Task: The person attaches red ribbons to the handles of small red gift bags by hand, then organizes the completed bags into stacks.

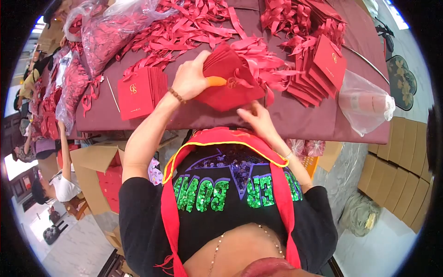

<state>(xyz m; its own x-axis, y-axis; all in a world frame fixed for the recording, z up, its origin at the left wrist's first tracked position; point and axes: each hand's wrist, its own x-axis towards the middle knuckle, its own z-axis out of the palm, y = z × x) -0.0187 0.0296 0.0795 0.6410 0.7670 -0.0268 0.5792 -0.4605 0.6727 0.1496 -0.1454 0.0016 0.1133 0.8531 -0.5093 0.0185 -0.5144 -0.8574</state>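
Observation:
My left hand (pixel 194 76), with a beaded bracelet and an orange cover on its thumb, grips a fanned stack of red paper gift bags (pixel 226 92) by the left side. The thumb lies across the front bag, by a gold logo and a pink-red ribbon. My right hand (pixel 258 119) is just below the stack's lower right corner, fingers apart and loosely bent, holding nothing. Loose ribbons (pixel 258 55) spread out behind the stack. To the left, another stack of red gift bags (pixel 136 94) lies on the dark red tablecloth (pixel 184 122).
More red gift bags (pixel 323 69) overlap at the right, near a plastic-wrapped roll (pixel 367 102). A ribbon heap (pixel 184 27) and a full clear plastic bag (pixel 108 39) lie behind. Cardboard boxes (pixel 397 171) stand right; an open carton (pixel 94 161) stands left. A person (pixel 64 184) reaches in at left.

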